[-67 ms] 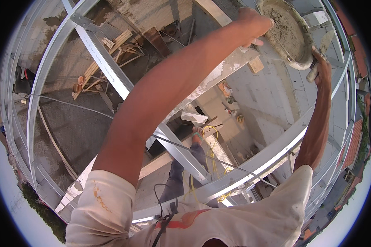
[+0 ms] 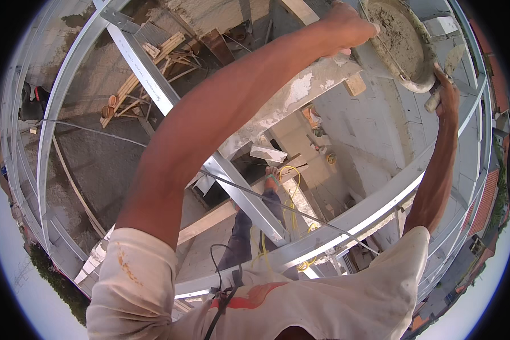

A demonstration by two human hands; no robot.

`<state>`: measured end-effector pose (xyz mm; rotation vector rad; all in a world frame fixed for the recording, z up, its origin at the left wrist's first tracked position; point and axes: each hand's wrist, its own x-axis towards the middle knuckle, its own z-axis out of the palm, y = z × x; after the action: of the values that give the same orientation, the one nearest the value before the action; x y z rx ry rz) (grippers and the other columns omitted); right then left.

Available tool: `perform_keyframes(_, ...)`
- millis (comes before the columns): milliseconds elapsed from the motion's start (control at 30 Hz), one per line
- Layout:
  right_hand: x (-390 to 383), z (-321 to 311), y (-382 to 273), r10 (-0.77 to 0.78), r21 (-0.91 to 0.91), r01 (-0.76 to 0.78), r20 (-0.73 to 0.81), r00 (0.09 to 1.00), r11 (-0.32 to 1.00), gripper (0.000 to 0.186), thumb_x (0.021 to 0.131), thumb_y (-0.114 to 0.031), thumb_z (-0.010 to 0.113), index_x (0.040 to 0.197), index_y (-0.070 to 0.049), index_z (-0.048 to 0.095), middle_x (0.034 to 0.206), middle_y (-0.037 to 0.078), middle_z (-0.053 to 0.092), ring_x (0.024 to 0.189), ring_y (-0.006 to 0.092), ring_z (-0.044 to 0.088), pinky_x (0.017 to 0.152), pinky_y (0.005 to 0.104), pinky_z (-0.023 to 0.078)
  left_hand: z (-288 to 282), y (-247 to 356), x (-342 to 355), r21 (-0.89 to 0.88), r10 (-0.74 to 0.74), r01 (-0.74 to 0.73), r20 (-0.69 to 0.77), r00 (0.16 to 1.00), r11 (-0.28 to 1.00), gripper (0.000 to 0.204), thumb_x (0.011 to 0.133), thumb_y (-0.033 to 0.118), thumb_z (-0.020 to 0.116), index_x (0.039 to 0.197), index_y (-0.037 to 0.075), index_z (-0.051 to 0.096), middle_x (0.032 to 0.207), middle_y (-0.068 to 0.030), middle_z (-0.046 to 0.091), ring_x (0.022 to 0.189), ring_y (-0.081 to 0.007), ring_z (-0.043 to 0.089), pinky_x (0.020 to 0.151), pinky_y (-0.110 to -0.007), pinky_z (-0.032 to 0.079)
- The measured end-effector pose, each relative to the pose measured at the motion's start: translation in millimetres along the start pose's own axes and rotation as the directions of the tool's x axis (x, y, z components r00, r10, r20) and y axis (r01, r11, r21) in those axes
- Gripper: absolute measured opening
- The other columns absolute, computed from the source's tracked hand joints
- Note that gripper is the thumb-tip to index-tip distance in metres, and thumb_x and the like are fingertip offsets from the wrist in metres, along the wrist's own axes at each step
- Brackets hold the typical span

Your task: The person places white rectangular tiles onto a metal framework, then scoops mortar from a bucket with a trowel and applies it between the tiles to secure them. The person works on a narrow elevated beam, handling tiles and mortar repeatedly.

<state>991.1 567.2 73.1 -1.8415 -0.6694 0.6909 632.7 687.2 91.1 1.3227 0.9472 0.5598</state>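
At the upper right, a bucket (image 2: 426,85) of wet grey mortar (image 2: 401,38) tilts on the grey block wall. My left hand (image 2: 350,27) is closed at its left edge, the thumb lying by the wire handle; the other fingers are mostly hidden behind the hand. Beside the bucket's near right end, my right hand (image 2: 447,97) grips a trowel. The trowel's blade (image 2: 453,59) points up and away, and its handle (image 2: 432,101) sticks out below my palm. My left arm stretches across the middle of the view.
Metal roof beams (image 2: 241,198) cross in front of me, with a thin cable (image 2: 300,214) strung over them. My foot (image 2: 271,179) stands on boards far below, near a yellow hose (image 2: 290,199). A white block (image 2: 442,26) sits beyond the bucket; stacked timber (image 2: 147,82) lies lower left.
The view has shifted slightly. My left forearm has moved a little left and up in the picture; the bucket and my right hand with the trowel appear slightly further right.
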Motion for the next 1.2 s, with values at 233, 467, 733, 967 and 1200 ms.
perform_keyframes(233,-12,-14,23,0.061,0.001,-0.061,-0.039,0.997,0.998,0.069,0.092,-0.032,0.082,0.140,0.010,0.056,0.133,0.016,0.065,0.115,0.0248,0.068,0.101,0.0358,0.055,-64,-52,-205,0.554,0.092,-0.452,0.556,0.826,0.699,0.041,0.097,0.024,0.069,0.127,-0.004,0.062,0.115,-0.0171,0.067,0.120,-0.0336,0.062,0.107,-0.043,0.047)
perform_keyframes(467,-9,-22,31,0.026,0.200,-0.039,0.069,0.997,0.979,0.070,0.099,-0.028,0.074,0.147,0.014,0.045,0.147,0.024,0.056,0.130,0.0340,0.062,0.114,0.0410,0.053,-58,-149,-326,0.830,0.016,-0.475,0.492,0.870,0.291,0.025,0.090,0.016,0.071,0.112,0.004,0.070,0.107,-0.0111,0.068,0.112,-0.0283,0.066,0.108,-0.059,0.041)
perform_keyframes(733,-19,-12,23,-0.002,0.192,-0.010,0.060,0.998,0.981,0.069,0.098,-0.028,0.076,0.148,0.009,0.046,0.142,0.020,0.059,0.124,0.0323,0.065,0.107,0.0451,0.059,-69,-108,-342,0.788,0.057,-0.442,0.464,0.884,0.429,0.014,0.087,0.013,0.069,0.097,0.004,0.071,0.105,-0.0111,0.065,0.102,-0.0261,0.067,0.093,-0.041,0.051)
perform_keyframes(967,-33,1,26,0.004,0.114,-0.008,0.032,0.999,0.993,0.074,0.098,-0.031,0.076,0.150,0.009,0.042,0.142,0.023,0.058,0.119,0.0356,0.067,0.103,0.0483,0.061,-74,-41,-466,0.841,-0.212,-0.239,0.379,0.901,0.486,0.012,0.087,0.010,0.070,0.097,0.003,0.071,0.103,-0.0140,0.067,0.096,-0.0280,0.071,0.086,-0.042,0.055)
perform_keyframes(1200,-46,-18,48,-0.021,0.092,0.024,-0.029,0.999,0.995,0.081,0.097,-0.040,0.075,0.149,0.011,0.041,0.139,0.026,0.058,0.121,0.0373,0.065,0.100,0.0519,0.060,-80,-131,-520,0.848,-0.413,0.078,0.173,0.894,0.525,0.031,0.093,0.019,0.073,0.116,0.002,0.062,0.114,-0.0163,0.064,0.107,-0.0336,0.069,0.097,-0.047,0.051)
